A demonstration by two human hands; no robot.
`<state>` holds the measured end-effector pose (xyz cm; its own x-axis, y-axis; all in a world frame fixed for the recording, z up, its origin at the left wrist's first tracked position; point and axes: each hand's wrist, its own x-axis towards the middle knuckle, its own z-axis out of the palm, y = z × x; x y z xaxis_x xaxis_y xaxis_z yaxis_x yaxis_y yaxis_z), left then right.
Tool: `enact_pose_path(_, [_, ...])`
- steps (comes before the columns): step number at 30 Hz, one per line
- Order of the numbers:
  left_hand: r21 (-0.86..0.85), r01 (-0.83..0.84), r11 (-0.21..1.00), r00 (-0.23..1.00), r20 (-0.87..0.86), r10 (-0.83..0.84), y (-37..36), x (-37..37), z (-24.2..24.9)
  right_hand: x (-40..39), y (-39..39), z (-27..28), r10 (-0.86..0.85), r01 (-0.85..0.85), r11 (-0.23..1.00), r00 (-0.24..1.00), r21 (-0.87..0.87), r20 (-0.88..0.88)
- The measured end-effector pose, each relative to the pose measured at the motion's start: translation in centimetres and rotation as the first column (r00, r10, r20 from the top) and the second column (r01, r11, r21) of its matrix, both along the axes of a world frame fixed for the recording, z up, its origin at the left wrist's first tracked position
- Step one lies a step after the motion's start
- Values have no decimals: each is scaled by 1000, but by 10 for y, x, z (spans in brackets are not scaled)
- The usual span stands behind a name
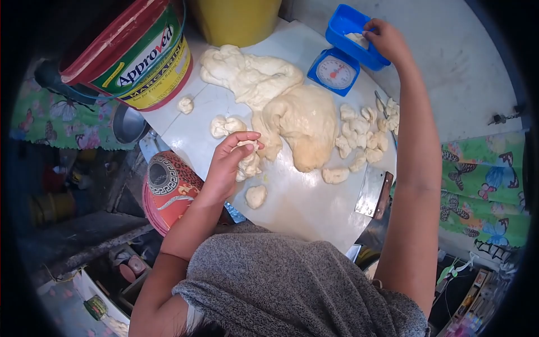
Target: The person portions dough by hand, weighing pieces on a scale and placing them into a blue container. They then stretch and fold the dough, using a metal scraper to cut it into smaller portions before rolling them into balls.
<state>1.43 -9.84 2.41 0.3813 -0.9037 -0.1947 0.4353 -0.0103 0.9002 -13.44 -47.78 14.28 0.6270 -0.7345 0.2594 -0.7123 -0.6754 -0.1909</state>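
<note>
My left hand (pixel 229 163) is closed round a lump of dough (pixel 250 164) above the near left of the table. At the far right, my right hand (pixel 387 40) reaches into the blue tray (pixel 342 21) of a kitchen scale (pixel 334 72), its fingers closed on a small dough piece (pixel 357 39). The scale has a round white dial. A large mass of dough (pixel 306 126) spreads over the middle of the table, with a paler fold (pixel 247 70) behind it. Several small cut pieces (pixel 356 132) lie to its right. Near my left hand rests a round dough piece (pixel 256 196).
A dough scraper (pixel 373 191) with a dark handle lies at the table's right edge. A red margarine bucket (pixel 140 62) stands at the left, a yellow bucket (pixel 236 22) at the back. More dough lumps (pixel 224 126) sit on the white table (pixel 292 210).
</note>
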Motion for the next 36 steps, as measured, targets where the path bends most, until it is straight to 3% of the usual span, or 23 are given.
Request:
enact_pose_path(3, [7,2,1000,1000,-7,-2,-1,-2,0,-5,-8,3,41,-40,999,991,-12,127])
enact_pose_path(6, [11,3,1000,1000,-11,-2,0,-3,1,-10,-8,10,25,-26,1000,989,9,149])
enact_pose_path(25, [33,41,999,999,-27,-40,-1,-2,0,8,4,-5,125,-124,992,991,-26,45])
enact_pose_path(27, [38,41,998,999,-23,-41,-1,-2,0,9,-2,-3,122,-117,977,992,178,-17])
enact_pose_path(28, [41,40,998,999,-20,-39,-1,-2,0,6,-3,-3,122,-117,977,992,178,-16])
enact_pose_path(30, [35,39,999,999,-14,-39,0,-1,1,-2,4,-1,131,-138,990,958,10,256])
enact_pose_path(32, [29,31,999,999,-15,-30,0,-1,1,-20,14,-2,213,-332,941,719,58,661])
enact_pose_path(36, [16,36,999,998,45,-37,-1,-1,3,-63,102,1,25,-179,979,569,94,822])
